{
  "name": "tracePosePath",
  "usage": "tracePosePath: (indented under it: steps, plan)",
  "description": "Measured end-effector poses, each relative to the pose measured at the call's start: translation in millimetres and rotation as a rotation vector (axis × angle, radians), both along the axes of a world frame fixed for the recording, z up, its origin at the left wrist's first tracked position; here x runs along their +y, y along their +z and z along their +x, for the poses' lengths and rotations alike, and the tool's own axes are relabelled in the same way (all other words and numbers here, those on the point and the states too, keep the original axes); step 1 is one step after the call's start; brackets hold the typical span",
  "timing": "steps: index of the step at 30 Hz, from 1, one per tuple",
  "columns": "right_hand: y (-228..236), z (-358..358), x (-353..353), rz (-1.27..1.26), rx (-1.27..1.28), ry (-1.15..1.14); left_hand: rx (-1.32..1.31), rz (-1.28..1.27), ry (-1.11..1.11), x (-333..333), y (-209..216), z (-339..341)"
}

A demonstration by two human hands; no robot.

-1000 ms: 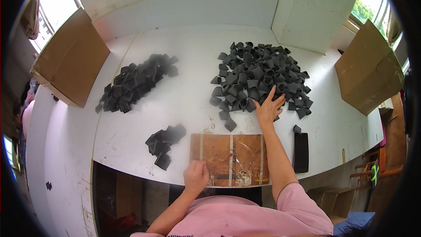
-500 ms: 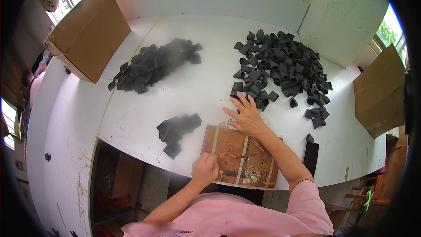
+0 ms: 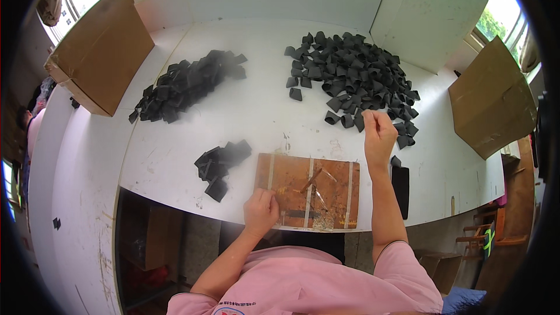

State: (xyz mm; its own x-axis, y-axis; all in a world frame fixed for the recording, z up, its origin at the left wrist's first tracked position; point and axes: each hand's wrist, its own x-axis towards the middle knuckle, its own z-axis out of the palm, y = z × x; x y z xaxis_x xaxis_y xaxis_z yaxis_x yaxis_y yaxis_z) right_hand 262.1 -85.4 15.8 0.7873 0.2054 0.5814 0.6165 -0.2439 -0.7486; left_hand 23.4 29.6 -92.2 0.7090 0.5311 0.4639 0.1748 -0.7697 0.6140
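My right hand (image 3: 380, 134) is closed at the near edge of a heap of small black folded loops (image 3: 361, 73), fingertips pinched beside one loop; whether they grip it I cannot make out. My left hand (image 3: 261, 211) is curled closed at the left edge of a brown wooden board (image 3: 286, 184), and anything inside it is hidden. Pale strips cross the board. A thin brown stick (image 3: 311, 180), a dark strip (image 3: 298, 213) and crumpled shiny scraps (image 3: 324, 220) lie on it.
Black flat pieces form a long pile (image 3: 184, 84) at far left and a smaller pile (image 3: 219, 166) left of the board. A long black object (image 3: 400, 192) lies to the right. Cardboard boxes (image 3: 105, 49) (image 3: 493, 99) stand either side. Another person (image 3: 34, 131) is at far left.
My right hand has moved right along the heap, its spread fingers now drawn together. Some loops near it have shifted. The stick on the board lies at a different angle. The whole view has moved slightly.
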Motion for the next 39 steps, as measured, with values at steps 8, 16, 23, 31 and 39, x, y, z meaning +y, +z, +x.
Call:
tracePosePath:
  steps: [8, 16, 23, 31, 39]
  plan:
    - [100.3, -157.8, -60.4, 0.393, 0.913, 1.096, -0.034, 0.018, -0.020, 1.4, -3.6, 6.7]
    - [147.3, -194.1, -12.5, -0.143, 0.896, 1.730, -0.071, -0.032, -0.055, 5.4, -7.6, 12.6]
    - [70.8, -242.5, 2.2, -0.140, 0.356, 1.398, 0.000, 0.031, 0.462, 82.7, 26.0, 18.0]
    - [27.4, -200.4, -28.3, -0.385, 0.630, 0.868, 0.366, -0.002, 0.256, 125.4, 7.7, 27.4]
    - [-2.4, -181.6, -0.7, -0.362, 0.246, 0.236, 0.128, -0.480, -0.427, 73.5, 82.8, 16.0]
